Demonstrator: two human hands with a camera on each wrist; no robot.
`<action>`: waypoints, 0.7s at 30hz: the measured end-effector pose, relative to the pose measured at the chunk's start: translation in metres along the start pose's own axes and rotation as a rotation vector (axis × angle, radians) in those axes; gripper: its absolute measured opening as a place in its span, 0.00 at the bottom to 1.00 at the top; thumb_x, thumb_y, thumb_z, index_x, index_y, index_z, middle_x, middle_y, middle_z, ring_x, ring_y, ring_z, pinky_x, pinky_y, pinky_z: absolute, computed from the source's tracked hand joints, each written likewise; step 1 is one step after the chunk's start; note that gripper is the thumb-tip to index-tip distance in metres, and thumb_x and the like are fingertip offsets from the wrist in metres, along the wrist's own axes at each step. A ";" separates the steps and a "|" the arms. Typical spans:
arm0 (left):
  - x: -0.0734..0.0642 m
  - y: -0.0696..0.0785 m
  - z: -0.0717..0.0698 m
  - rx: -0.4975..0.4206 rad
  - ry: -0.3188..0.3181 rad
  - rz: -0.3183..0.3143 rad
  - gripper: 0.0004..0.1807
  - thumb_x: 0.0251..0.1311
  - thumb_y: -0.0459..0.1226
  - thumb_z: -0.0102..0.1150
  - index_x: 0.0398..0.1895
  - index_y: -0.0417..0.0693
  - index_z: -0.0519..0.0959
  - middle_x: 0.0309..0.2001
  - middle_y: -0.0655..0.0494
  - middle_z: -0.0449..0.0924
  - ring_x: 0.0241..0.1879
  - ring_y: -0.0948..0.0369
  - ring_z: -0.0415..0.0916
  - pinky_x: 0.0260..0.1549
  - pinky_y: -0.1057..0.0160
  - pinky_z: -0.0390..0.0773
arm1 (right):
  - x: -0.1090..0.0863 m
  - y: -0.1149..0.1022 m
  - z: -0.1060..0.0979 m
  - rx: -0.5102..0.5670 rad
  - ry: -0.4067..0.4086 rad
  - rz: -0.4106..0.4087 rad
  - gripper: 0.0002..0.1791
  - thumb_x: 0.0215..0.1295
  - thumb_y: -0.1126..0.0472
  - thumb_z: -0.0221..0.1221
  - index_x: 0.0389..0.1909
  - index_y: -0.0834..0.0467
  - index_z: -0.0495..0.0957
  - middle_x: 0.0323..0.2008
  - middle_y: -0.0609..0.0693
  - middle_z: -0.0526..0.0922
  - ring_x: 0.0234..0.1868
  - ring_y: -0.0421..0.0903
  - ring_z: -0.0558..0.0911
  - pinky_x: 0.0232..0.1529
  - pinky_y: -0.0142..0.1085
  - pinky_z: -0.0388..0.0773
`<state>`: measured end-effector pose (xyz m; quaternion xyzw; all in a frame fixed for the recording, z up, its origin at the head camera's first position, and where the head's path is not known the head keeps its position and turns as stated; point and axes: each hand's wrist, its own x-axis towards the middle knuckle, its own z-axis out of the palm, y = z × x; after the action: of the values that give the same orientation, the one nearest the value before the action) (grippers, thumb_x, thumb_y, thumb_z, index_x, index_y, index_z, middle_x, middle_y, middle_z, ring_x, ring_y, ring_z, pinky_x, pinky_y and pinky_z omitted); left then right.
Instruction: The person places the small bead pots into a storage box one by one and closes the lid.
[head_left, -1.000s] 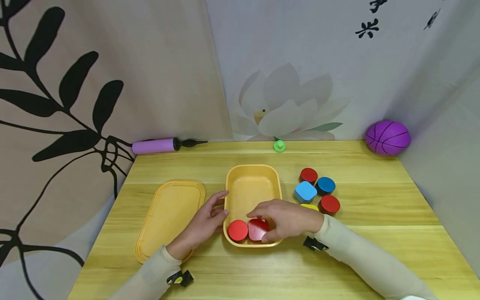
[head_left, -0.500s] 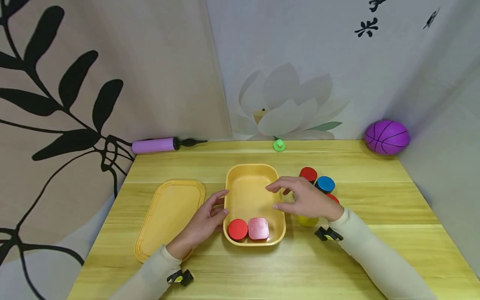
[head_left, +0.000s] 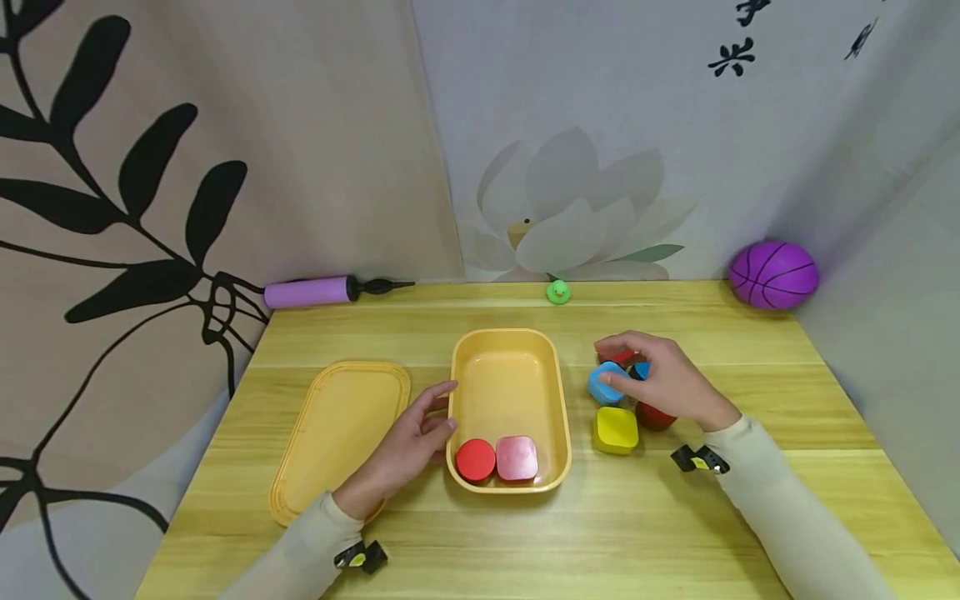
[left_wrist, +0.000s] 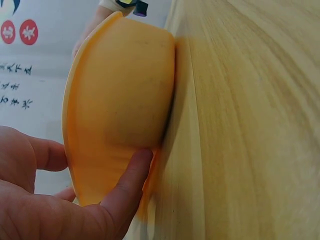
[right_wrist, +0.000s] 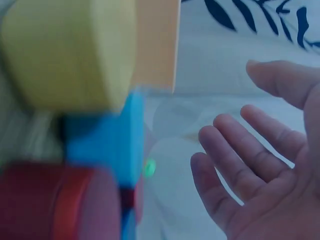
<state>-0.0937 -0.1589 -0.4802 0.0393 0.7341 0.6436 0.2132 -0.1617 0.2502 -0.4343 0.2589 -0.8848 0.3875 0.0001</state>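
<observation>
The fingers of the right hand (head_left: pixel 667 379) are loose and a little bent, and they hold nothing. They hang over a bunch of blocks, and the right wrist view shows a gap between them and the blocks. The blue square (head_left: pixel 606 385) is nearest the thumb. The yellow square (head_left: pixel 617 431) sits just in front of it. One red round (head_left: pixel 655 417) is under the palm, and another red round (head_left: pixel 622 358) and a blue round (head_left: pixel 641 370) are partly hidden by the hand.

The fingers of the left hand (head_left: pixel 401 450) are spread, not clenched, and touch the left side of the box (head_left: pixel 506 400) from outside. The box sits flat on the table (head_left: pixel 465 542), between the two hands. A red disc (head_left: pixel 476 460) and a pink square (head_left: pixel 517 457) lie side by side in its near end.

The lid (head_left: pixel 337 442) lies left of the box, partly under the left arm. At the back are a purple pump (head_left: pixel 311 292), a green duck (head_left: pixel 558 292) and a purple ball (head_left: pixel 773 275).
</observation>
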 end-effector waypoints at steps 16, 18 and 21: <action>0.001 -0.001 0.000 -0.010 0.002 0.005 0.34 0.80 0.38 0.54 0.84 0.60 0.57 0.77 0.39 0.62 0.70 0.41 0.73 0.49 0.50 0.89 | -0.026 0.067 -0.019 0.001 0.087 0.254 0.29 0.74 0.53 0.67 0.69 0.62 0.76 0.67 0.62 0.80 0.67 0.61 0.77 0.67 0.62 0.75; 0.001 -0.002 0.000 -0.009 0.007 0.007 0.34 0.80 0.38 0.54 0.84 0.60 0.57 0.77 0.39 0.62 0.69 0.42 0.74 0.49 0.50 0.89 | -0.029 0.070 -0.020 0.019 0.050 0.291 0.32 0.74 0.51 0.67 0.72 0.62 0.73 0.69 0.64 0.77 0.69 0.65 0.76 0.68 0.62 0.74; 0.001 -0.002 0.001 -0.013 0.011 0.007 0.34 0.79 0.38 0.54 0.84 0.60 0.58 0.77 0.40 0.63 0.69 0.42 0.74 0.48 0.49 0.89 | -0.032 0.073 -0.019 0.047 -0.022 0.347 0.37 0.74 0.49 0.66 0.76 0.62 0.68 0.73 0.65 0.72 0.71 0.68 0.74 0.68 0.60 0.74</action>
<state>-0.0936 -0.1585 -0.4823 0.0367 0.7308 0.6494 0.2070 -0.1710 0.3191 -0.4774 0.1065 -0.9067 0.3996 -0.0826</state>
